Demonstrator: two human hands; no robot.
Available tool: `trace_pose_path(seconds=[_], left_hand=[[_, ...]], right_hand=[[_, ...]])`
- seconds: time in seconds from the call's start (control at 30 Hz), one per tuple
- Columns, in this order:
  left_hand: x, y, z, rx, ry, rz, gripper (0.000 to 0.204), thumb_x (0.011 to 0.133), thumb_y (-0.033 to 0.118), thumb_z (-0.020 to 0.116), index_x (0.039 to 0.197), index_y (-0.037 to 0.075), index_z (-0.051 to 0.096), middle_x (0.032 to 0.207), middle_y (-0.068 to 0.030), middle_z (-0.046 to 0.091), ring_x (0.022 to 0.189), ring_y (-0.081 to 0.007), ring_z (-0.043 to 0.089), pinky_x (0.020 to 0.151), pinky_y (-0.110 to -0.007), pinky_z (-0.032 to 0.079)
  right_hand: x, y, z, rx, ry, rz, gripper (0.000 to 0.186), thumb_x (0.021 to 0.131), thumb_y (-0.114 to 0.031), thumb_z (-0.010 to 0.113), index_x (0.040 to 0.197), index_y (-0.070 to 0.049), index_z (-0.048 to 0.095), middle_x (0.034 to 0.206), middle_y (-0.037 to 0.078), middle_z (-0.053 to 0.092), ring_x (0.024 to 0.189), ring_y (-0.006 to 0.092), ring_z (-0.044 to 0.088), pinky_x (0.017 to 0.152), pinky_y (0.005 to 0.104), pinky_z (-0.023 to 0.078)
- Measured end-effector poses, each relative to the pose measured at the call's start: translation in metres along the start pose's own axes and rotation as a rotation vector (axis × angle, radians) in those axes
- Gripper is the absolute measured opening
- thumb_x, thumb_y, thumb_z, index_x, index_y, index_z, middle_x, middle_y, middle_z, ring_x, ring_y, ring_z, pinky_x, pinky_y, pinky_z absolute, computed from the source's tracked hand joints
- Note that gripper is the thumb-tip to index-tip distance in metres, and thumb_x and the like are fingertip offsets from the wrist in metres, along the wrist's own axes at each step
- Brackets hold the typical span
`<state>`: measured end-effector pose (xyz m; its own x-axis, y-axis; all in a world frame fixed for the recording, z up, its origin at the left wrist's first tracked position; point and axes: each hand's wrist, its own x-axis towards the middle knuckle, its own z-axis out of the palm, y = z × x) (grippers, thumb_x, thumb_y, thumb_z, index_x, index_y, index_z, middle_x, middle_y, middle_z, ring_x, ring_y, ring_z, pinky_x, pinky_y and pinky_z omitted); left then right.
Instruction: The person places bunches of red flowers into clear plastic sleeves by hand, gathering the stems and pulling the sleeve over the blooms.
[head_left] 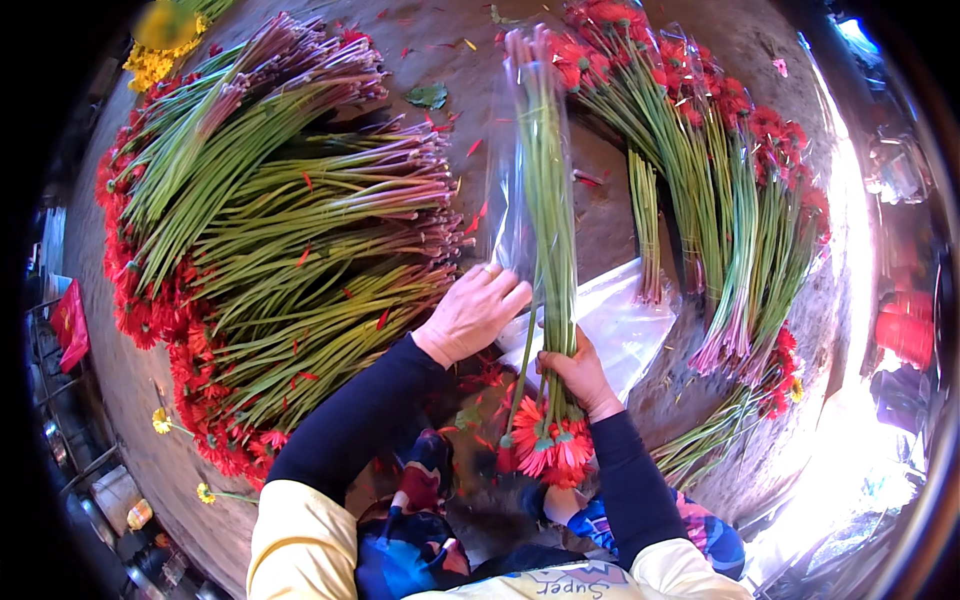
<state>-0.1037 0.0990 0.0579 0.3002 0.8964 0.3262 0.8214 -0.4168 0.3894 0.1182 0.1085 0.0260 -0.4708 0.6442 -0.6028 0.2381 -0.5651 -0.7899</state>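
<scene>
A bunch of red gerberas (pixel 553 235) stands out in front of me, its stem ends pointing away and its red heads close to my body. My right hand (pixel 583 376) is closed round the stems just above the flower heads. A transparent plastic sleeve (pixel 507 195) lies along and around the stems. At the sleeve's near left edge, the fingers of my left hand (pixel 477 312) are bent together on the plastic. One stem hangs slightly apart on the bunch's left side. More flat transparent sleeves (pixel 640 325) lie on the ground beyond my right hand.
Left of me lies a large pile of red gerberas (pixel 330 215), heads outward. Several wrapped bunches (pixel 700 180) lie at the far right, with loose stems (pixel 710 430) nearer. Yellow flowers (pixel 152 62) are at the far left. Red petals and a green leaf (pixel 427 96) litter the ground.
</scene>
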Motion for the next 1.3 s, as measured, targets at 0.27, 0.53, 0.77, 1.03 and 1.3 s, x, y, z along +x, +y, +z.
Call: trace_pose_path(seconds=[0.27,0.53,0.77,1.03,1.3], left_hand=[[-0.044,0.034,-0.027,-0.05,0.244,-0.243,0.028,0.066,0.009,0.069,0.09,0.005,0.054,0.079,-0.0097,0.051,0.075,-0.0289,0.053,0.069,-0.038,0.045],[-0.102,0.042,-0.071,-0.245,0.256,-0.367,0.021,0.073,-0.003,0.062,0.092,0.001,0.053,0.083,-0.0143,0.056,0.072,-0.0328,0.056,0.062,-0.036,0.047],[-0.163,0.065,-0.112,-0.143,0.497,-0.461,0.021,0.077,-0.006,0.063,0.093,0.002,0.051,0.071,-0.0117,0.056,0.059,-0.0288,0.056,0.053,-0.034,0.045],[-0.259,0.062,-0.193,-0.086,0.387,-0.622,0.026,0.071,0.002,0.069,0.093,0.003,0.054,0.072,-0.0107,0.054,0.062,-0.0269,0.056,0.056,-0.033,0.045],[-0.318,0.064,-0.163,-0.14,0.48,-0.664,0.033,0.069,-0.004,0.056,0.101,0.005,0.056,0.084,-0.0122,0.061,0.075,-0.0324,0.062,0.063,-0.039,0.051]], right_hand=[[-0.009,-0.027,0.045,0.252,-0.083,-0.065,0.037,0.084,-0.01,0.062,0.118,-0.002,0.051,0.09,0.004,0.062,0.077,0.0122,0.061,0.071,0.0268,0.05],[-0.021,-0.059,0.109,0.213,-0.223,-0.211,0.034,0.087,-0.017,0.059,0.116,-0.004,0.048,0.087,0.004,0.061,0.076,0.0119,0.06,0.069,0.0252,0.049],[-0.015,-0.062,0.178,-0.046,-0.336,-0.476,0.085,0.079,-0.018,0.073,0.144,-0.004,0.02,0.126,0.012,0.048,0.114,0.0195,0.049,0.098,0.0321,0.038],[-0.04,-0.096,0.26,-0.27,-0.176,-0.462,0.08,0.081,-0.021,0.07,0.141,0.0,0.021,0.119,0.016,0.054,0.102,0.0221,0.058,0.087,0.0322,0.047],[-0.073,-0.051,0.304,-0.068,-0.012,-0.472,0.068,0.09,-0.015,0.056,0.144,-0.01,0.016,0.124,0.018,0.047,0.097,0.0256,0.059,0.081,0.0384,0.053]])
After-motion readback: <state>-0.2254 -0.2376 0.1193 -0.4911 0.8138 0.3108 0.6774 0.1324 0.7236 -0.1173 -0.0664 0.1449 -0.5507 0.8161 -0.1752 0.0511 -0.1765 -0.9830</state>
